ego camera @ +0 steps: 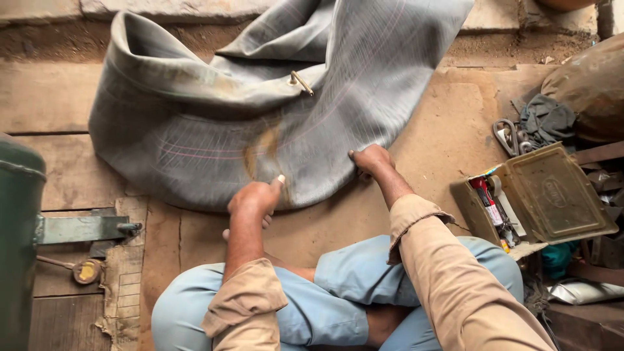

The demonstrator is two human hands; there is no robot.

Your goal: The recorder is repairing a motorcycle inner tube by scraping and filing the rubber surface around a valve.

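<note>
A large grey rubber inner tube [214, 123] lies deflated and folded on the wooden floor in front of me, its brass valve stem [300, 82] sticking up near the middle. My left hand [255, 198] rests on the tube's near edge beside a brownish scuffed patch [263, 153], thumb raised. My right hand [370, 159] grips the tube's lower right edge, fingers curled on the rubber. I sit cross-legged in light blue trousers and tan sleeves.
An open olive metal box [552, 195] with tubes and small tools stands at the right. Behind it lie pliers [508, 135], a dark rag [548, 120] and a brown sack [591, 84]. A green tank [19, 240] with a metal bracket [84, 229] stands at the left.
</note>
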